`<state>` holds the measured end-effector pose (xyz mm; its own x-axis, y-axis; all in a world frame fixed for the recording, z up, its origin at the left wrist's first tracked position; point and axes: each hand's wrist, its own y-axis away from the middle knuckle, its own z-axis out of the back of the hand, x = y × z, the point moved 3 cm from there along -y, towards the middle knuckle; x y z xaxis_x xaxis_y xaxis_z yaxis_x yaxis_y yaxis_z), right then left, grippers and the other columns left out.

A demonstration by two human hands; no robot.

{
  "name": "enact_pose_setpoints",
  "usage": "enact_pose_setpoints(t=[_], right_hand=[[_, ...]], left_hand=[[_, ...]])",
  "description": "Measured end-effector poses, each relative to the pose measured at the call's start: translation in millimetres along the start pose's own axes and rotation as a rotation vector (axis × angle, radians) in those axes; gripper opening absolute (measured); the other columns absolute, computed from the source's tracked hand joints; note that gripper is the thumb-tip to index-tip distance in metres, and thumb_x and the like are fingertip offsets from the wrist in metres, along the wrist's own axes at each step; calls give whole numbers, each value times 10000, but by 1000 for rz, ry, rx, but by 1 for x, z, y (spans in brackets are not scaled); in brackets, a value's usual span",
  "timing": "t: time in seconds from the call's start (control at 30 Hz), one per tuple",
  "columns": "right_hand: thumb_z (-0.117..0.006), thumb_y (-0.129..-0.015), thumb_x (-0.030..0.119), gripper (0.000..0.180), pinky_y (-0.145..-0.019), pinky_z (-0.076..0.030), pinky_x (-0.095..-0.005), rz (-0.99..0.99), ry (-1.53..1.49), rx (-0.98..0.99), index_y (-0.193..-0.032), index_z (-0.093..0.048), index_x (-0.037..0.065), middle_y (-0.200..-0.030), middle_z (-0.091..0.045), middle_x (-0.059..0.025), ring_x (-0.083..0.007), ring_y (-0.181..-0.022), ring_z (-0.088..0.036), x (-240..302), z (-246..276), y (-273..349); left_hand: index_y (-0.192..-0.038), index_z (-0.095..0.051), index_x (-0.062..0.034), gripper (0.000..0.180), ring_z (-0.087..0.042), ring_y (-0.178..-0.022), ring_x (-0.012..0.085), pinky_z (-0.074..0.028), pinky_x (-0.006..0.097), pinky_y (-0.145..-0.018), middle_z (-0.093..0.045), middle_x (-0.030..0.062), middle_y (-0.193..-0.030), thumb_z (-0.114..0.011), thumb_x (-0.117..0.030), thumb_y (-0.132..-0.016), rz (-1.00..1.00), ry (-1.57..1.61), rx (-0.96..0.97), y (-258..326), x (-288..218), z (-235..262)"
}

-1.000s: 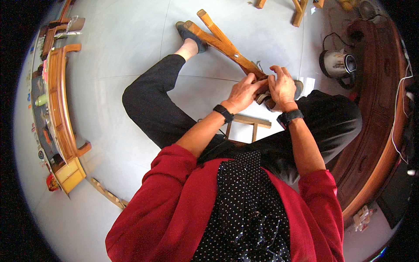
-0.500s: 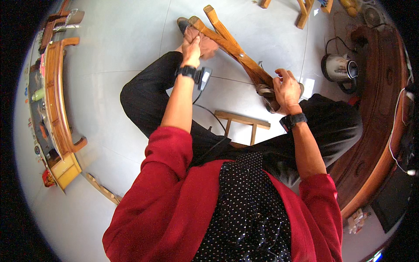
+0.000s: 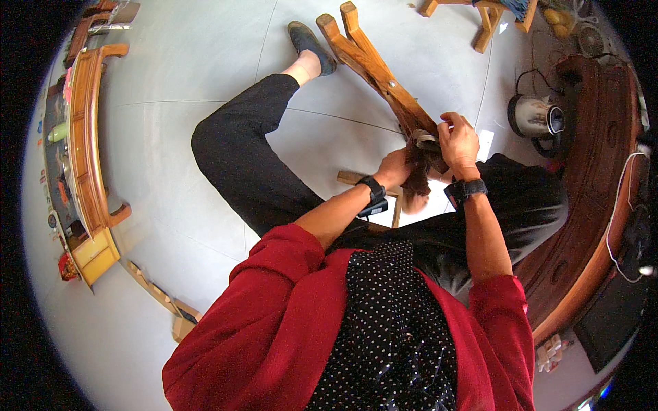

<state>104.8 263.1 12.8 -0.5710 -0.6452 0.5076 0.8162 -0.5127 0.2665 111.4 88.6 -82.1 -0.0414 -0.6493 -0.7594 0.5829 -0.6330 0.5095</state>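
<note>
A folding wooden frame [image 3: 373, 68], its two crossed legs joined by a bolt, slants from the upper middle toward my lap. Greyish straps [image 3: 426, 140] show at its near end. My right hand [image 3: 459, 142] curls over that end from the right, fingers bent against the wood. From the left, my left hand [image 3: 393, 168] grips a dark brown cloth [image 3: 418, 179] bunched against the straps, and part of the cloth hangs below. Its fingertips are mostly hidden behind the cloth. Both wrists wear black bands.
My left foot in a dark shoe [image 3: 310, 49] rests on the tiled floor beside the frame's far end. A small wooden stool [image 3: 353, 177] stands between my legs. A metal kettle [image 3: 537, 118] sits near the dark carved cabinet [image 3: 582, 178] at right. A wooden table [image 3: 86, 137] is at left.
My left hand has come from beside my left foot back to the frame's near end, bringing the cloth. The frame has shifted slightly right. My right hand stays at the near end.
</note>
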Motion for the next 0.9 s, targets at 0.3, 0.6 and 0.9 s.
enact_pose_setpoints(t=[0.3,0.6,0.9], right_hand=[[-560,-886,287,282,-817,-537,-463,19,-3,-14,-1039,-708,102,-1021,-710,-144,-377,-916,-681,1,1,1],[-584,-868,300,288,-815,-542,-447,-5,31,9,-1026,-719,100,-971,-721,-138,-348,-889,-693,3,2,-1],[-621,-868,243,249,-798,-532,-440,120,25,-98,-982,-718,44,-925,-721,-179,-364,-880,-688,-7,-5,-4]], left_hand=[[-1082,-651,2,218,-650,-866,206,-537,361,-762,-696,78,-1007,-539,-47,-902,297,980,-518,-59,15,96],[-1274,-614,-31,332,-648,-1069,236,-503,357,-943,-685,127,-1190,-504,-57,-962,144,340,-198,-60,21,53],[-1336,-561,-64,403,-629,-1110,217,-514,362,-920,-658,96,-1260,-587,-145,-942,128,198,114,4,-5,89]])
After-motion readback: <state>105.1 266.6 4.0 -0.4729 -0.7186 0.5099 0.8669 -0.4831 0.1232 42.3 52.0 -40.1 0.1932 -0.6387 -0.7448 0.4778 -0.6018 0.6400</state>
